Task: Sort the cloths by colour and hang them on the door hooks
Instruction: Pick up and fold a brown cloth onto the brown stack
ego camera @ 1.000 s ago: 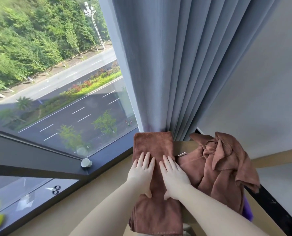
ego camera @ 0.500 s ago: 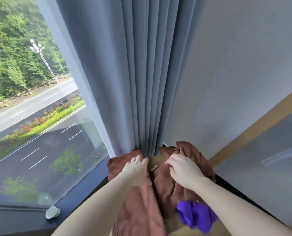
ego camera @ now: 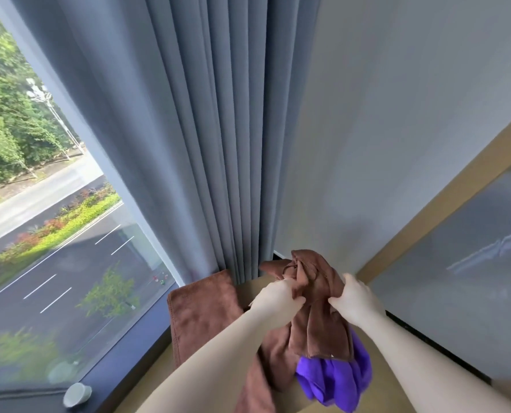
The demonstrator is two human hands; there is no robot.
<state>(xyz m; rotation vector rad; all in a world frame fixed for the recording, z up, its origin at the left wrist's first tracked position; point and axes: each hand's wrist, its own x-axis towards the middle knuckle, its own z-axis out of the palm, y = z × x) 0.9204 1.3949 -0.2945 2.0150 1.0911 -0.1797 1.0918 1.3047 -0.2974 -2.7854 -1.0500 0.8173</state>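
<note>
Both hands have come up since half a second ago, when the left one rested at the edge of the folded cloth, and two hands now share one bundle. The left hand (ego camera: 278, 299) has its fingers curled tight on the left side of a crumpled brown cloth (ego camera: 316, 296), while the right hand (ego camera: 357, 302) has its fingers clamped on the right side. The bundle is bunched between them, its top standing above the knuckles and its loose end hanging down in front. Two brown cloths can be counted. The second, a folded brown cloth (ego camera: 203, 311), lies flat on the tan surface (ego camera: 248, 289) just left of the left forearm, its far edge against the foot of the curtain. Whether the brown folds below the bundle belong to a third cannot be told. One purple cloth (ego camera: 334, 380) lies heaped under the hanging end, touching it, between the two forearms. One blue-grey curtain (ego camera: 218, 144) hangs in pleats behind the cloths. To its left is one window (ego camera: 54, 263), looking down on a road and trees. One small white knob (ego camera: 76, 394) sits on the dark sill at the lower left, well apart from the cloths.
</note>
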